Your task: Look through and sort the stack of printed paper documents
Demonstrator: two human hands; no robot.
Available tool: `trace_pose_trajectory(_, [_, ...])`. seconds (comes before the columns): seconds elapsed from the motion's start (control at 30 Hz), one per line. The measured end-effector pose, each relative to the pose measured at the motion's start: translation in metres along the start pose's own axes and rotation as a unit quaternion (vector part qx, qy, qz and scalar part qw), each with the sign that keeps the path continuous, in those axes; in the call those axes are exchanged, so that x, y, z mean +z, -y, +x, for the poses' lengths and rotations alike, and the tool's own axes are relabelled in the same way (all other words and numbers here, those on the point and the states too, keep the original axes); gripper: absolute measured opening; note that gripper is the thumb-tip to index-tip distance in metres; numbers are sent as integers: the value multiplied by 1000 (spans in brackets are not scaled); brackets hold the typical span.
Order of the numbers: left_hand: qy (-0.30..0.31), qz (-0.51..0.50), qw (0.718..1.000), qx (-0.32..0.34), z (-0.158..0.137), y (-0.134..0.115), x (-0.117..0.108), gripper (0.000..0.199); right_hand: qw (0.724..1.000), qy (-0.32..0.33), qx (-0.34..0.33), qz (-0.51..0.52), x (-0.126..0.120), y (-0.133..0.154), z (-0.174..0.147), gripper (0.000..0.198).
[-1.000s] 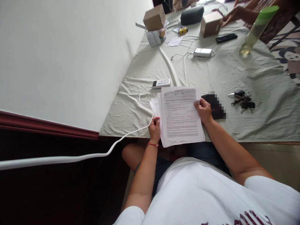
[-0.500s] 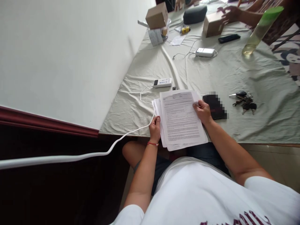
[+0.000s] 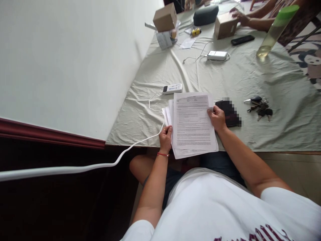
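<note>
Pale green cloth covers the long table (image 3: 250,83), which runs along a plain white wall with a dark red skirting. I am seated at its near end, looking down at my own two bare arms.

My left hand (image 3: 166,135) pinches the lower left edge of a stack of printed papers (image 3: 192,124), and my right hand (image 3: 217,117) grasps the upper right edge, thumb on top. Both grips are clenched on the sheets. The stack lies partly on the table, its lower end jutting past the near edge over my lap; the sheets are fanned slightly at the left, as if held at opposite sides to keep them squared and readable.

Just right of my right hand lies a dark wallet (image 3: 229,112), partly blurred, and beyond it a bunch of keys (image 3: 259,107). Just above the papers sits a small white device (image 3: 172,88); a thin white cable (image 3: 100,165) runs from that area off the table edge to the left.

Farther away are two cardboard boxes (image 3: 165,17), a black phone (image 3: 242,39), a white power bank (image 3: 217,55) and a green-capped bottle (image 3: 276,31). At the far right another person's hand (image 3: 239,16) rests on one box.
</note>
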State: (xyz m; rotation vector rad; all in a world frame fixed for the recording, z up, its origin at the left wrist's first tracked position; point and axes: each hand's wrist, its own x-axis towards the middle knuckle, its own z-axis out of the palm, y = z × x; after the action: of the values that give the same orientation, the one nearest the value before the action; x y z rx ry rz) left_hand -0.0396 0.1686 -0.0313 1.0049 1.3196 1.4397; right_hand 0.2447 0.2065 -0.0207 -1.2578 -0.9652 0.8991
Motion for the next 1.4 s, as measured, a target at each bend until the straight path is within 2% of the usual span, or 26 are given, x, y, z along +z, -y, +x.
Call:
trace_pose_trajectory(0.47, [-10,12,1000,2,0,-3,2,36,999,11,-25,-24,-1,-11,5,26])
trace_pose_trajectory(0.7, [-30,31,999,15,1,-3,1,28,1000,-2,-6,15,4,-8,2,27])
trace_pose_trajectory(0.93, [-40,41,998,19,4,1,-1,29,1000,-1,9,17,4,-12,3,30])
trace_pose_trajectory(1.13, [-31,48,998,40,4,5,-3,31,1000,-1,-12,-12,2,-14,4,25])
trace_pose_trajectory(1.4, [-24,78,994,74,3,2,-2,26,998,-16,-41,-37,1,-17,5,30])
